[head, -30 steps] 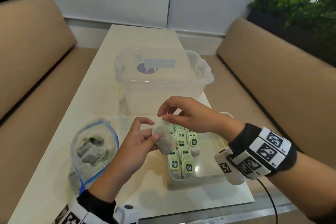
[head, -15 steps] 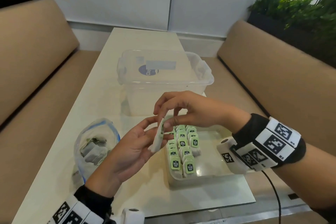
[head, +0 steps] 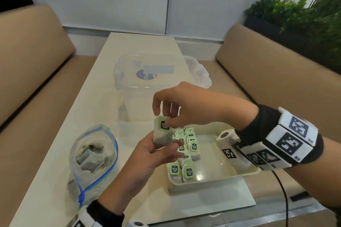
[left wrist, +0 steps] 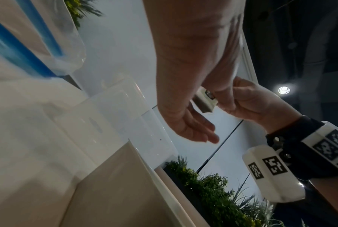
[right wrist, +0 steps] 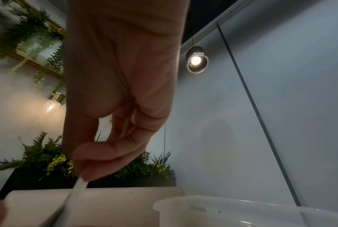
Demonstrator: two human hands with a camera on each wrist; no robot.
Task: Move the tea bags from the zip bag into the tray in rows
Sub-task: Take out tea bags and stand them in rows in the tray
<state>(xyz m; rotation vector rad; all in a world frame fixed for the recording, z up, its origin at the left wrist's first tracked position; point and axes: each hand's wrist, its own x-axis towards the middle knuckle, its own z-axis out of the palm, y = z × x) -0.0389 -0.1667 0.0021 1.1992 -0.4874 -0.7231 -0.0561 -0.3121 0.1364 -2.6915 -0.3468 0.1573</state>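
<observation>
A tea bag [head: 160, 135] with a green tag hangs in the air just left of the white tray [head: 217, 180]. My left hand [head: 156, 150] holds its lower part between thumb and fingers, and my right hand [head: 166, 118] pinches its top at the tag. In the left wrist view the same tea bag [left wrist: 204, 101] sits between both hands. The right wrist view shows the tea bag [right wrist: 76, 193] edge-on under my fingertips. Two rows of tea bags [head: 186, 153] lie in the tray's left part. The open zip bag [head: 92, 156] with several tea bags stands at the left.
A clear plastic box [head: 158, 83] with its lid on stands behind the tray on the white table [head: 140, 46]. Tan benches [head: 276, 79] flank the table, with plants behind them. The tray's right half is bare.
The tea bag has turned from edge-on to upright with its green tag facing me. My right hand has taken its top while my left keeps the lower part.
</observation>
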